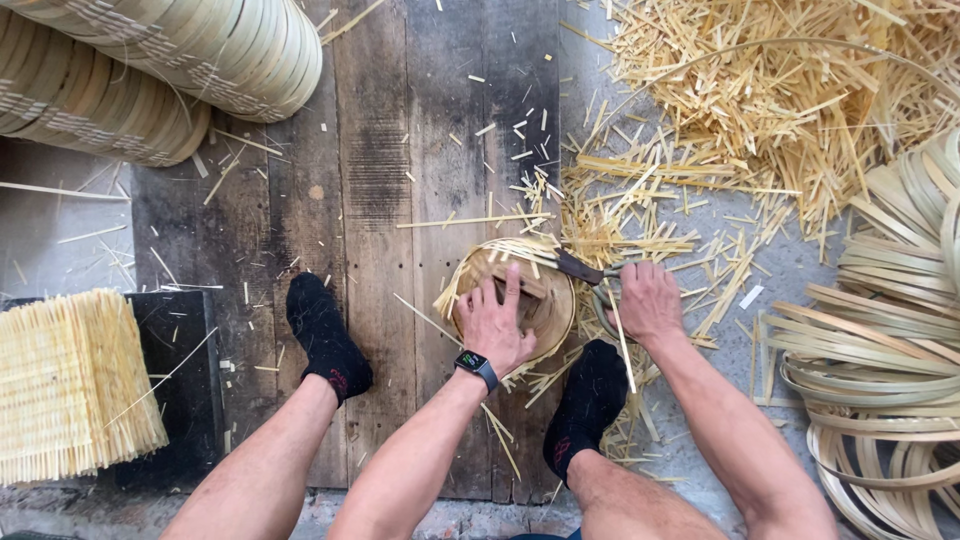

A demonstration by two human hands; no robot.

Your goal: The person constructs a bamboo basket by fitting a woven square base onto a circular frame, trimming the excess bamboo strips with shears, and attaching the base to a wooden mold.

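Nearest the camera, two bare forearms and two knees frame the work; the feet, in black socks [326, 338], rest on dark weathered floor planks [400, 150] either side of the piece, seemingly to brace it.

Largest features: stacked round bamboo frames [200, 45], lying on their sides at upper left, built of thin pale hoops with woven binding; a heap of straw-coloured bamboo offcuts [780, 90] at upper right, short, flat and splintery, spreading down toward the hands; coils of long flat bamboo strips [880, 340] at right, springy and looped so they stay together; a block of trimmed woven bamboo slats [70, 385] at left, ends cut even.

Centre: a small round woven bamboo basket [545, 300], shallow and bowl-shaped, stands on the planks between the feet with loose strip ends projecting from its rim.

The left hand [495, 320], a dark smartwatch [478, 365] on its wrist, lies spread and pressed flat into the basket, apparently to hold it steady. The right hand [648, 302] is clenched around the handles of a pair of shears [585, 272], whose dark blade reaches over the basket's upper right rim among the projecting ends.
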